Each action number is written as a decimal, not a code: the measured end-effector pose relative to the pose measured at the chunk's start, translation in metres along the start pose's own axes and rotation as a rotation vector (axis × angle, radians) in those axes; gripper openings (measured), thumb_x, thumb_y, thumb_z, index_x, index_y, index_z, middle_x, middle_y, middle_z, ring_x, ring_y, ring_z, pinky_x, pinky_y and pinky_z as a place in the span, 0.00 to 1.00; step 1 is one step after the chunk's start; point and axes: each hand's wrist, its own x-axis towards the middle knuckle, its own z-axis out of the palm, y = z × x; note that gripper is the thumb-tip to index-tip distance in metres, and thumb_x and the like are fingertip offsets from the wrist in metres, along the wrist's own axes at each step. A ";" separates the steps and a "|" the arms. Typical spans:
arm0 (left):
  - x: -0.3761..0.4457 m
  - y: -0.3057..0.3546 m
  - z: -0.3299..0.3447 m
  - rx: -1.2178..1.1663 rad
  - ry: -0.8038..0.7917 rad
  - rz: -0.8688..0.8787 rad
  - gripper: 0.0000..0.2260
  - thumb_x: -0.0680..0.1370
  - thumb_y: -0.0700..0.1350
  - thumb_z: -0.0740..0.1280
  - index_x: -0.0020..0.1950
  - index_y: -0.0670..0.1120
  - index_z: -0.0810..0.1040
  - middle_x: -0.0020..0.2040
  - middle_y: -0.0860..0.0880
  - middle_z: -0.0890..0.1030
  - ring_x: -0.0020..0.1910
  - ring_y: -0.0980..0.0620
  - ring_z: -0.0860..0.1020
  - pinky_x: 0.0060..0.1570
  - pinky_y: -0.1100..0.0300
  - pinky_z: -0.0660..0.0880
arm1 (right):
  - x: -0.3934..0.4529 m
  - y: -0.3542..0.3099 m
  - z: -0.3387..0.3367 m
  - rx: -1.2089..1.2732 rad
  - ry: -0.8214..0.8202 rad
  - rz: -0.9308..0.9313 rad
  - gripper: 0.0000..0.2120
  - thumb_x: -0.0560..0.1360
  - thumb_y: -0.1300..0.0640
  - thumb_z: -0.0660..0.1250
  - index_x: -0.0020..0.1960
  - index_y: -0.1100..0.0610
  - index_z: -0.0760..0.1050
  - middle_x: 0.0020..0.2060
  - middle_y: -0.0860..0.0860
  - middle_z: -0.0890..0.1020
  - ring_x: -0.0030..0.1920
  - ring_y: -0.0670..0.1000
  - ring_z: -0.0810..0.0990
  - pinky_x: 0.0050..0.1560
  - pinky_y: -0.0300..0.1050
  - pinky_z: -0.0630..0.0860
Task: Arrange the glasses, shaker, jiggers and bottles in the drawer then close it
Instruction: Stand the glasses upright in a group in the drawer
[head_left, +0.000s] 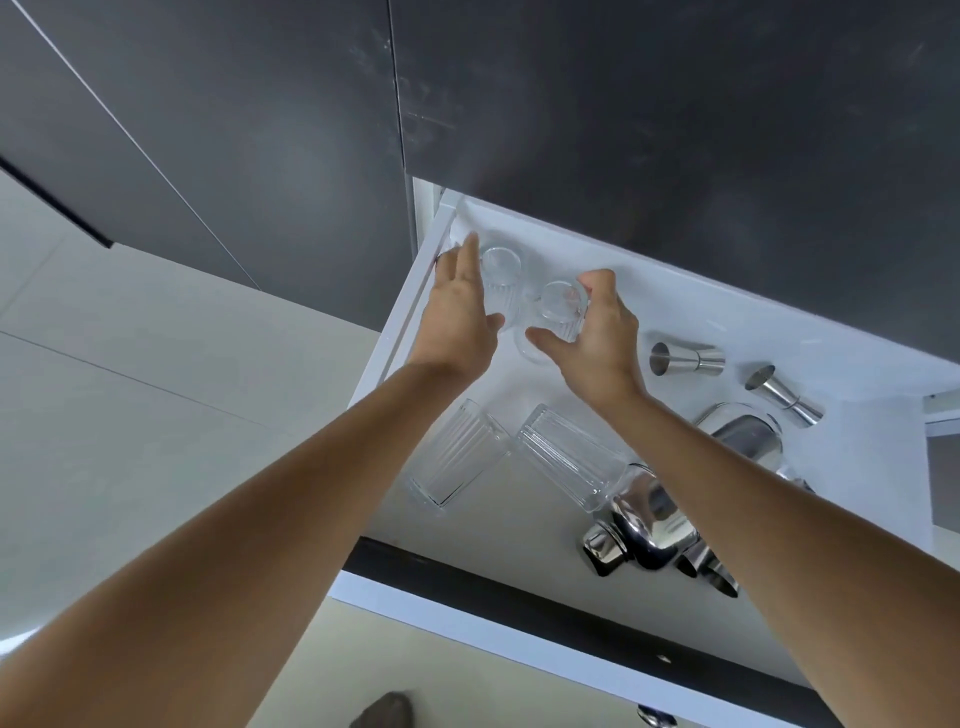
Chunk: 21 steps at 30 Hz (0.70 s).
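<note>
An open white drawer (395, 332) holds the barware. My left hand (460, 312) grips a ribbed clear glass (501, 270) standing upright in the far left corner. Just to its right, my right hand (592, 332) grips a second ribbed glass (561, 306), also upright. Two more ribbed glasses lie on their sides nearer to me, one (457, 452) on the left and one (566, 457) beside it. Two steel jiggers (685, 358) (784, 397) lie at the right. A shiny steel shaker (639, 525) lies on its side under my right forearm. No bottles are recognisable.
A steel tin (743, 431) rests behind the shaker, partly hidden by my right arm. Dark cabinet fronts (623, 104) rise behind the drawer. The drawer's dark front edge (519, 592) is nearest me. Pale floor tiles (130, 364) lie to the left.
</note>
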 end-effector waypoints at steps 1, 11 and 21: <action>-0.007 -0.001 -0.003 0.006 -0.012 -0.010 0.35 0.77 0.39 0.68 0.78 0.44 0.52 0.77 0.45 0.60 0.75 0.47 0.62 0.71 0.57 0.62 | 0.001 -0.001 0.002 -0.006 0.010 0.008 0.29 0.65 0.56 0.78 0.59 0.60 0.66 0.54 0.55 0.78 0.49 0.51 0.73 0.45 0.36 0.68; -0.084 -0.031 -0.011 0.220 -0.555 -0.112 0.44 0.70 0.51 0.75 0.75 0.42 0.52 0.71 0.42 0.63 0.69 0.43 0.67 0.63 0.56 0.68 | -0.003 0.000 -0.006 0.023 -0.048 0.228 0.34 0.71 0.53 0.73 0.68 0.61 0.59 0.67 0.59 0.71 0.65 0.59 0.72 0.62 0.48 0.69; -0.088 -0.034 -0.011 0.453 -0.596 -0.181 0.32 0.73 0.44 0.73 0.69 0.42 0.58 0.60 0.38 0.71 0.56 0.39 0.77 0.53 0.50 0.78 | -0.071 0.004 -0.016 -0.415 -0.637 0.147 0.31 0.66 0.50 0.75 0.62 0.61 0.68 0.57 0.59 0.76 0.56 0.59 0.76 0.56 0.51 0.75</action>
